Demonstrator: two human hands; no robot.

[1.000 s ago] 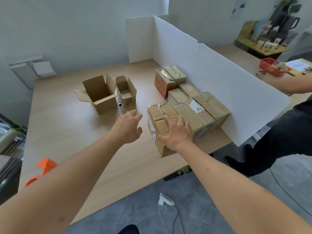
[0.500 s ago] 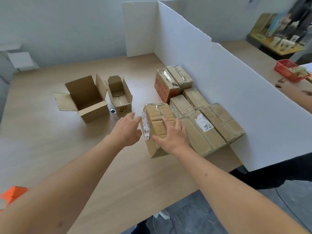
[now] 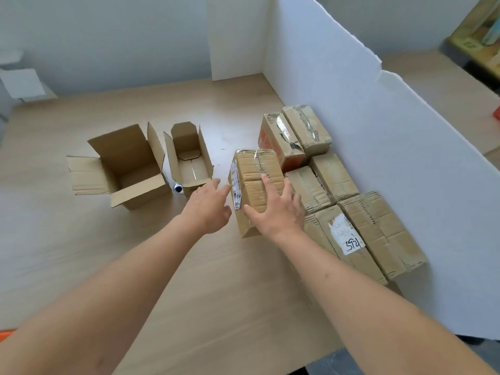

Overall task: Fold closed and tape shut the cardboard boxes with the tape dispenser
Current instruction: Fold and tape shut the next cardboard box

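Wooden table (image 3: 81, 266), white divider board (image 3: 405, 147) along its right side. Taped box (image 3: 254, 182) near the middle, tilted, under the right hand (image 3: 276, 209): fingers spread flat over the top, thumb at the near left edge. Left hand (image 3: 208, 207) just beside its labelled side, fingers loosely extended, perhaps brushing it, holding nothing. Sealed boxes (image 3: 351, 212) packed to the right against the board. Two open boxes (image 3: 127, 169) left, a small round object (image 3: 177, 188) between them.

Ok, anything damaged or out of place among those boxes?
The red-printed box by the divider has torn, wrinkled tape on top. A small black-and-white object lies between the two open boxes; I cannot tell what it is.
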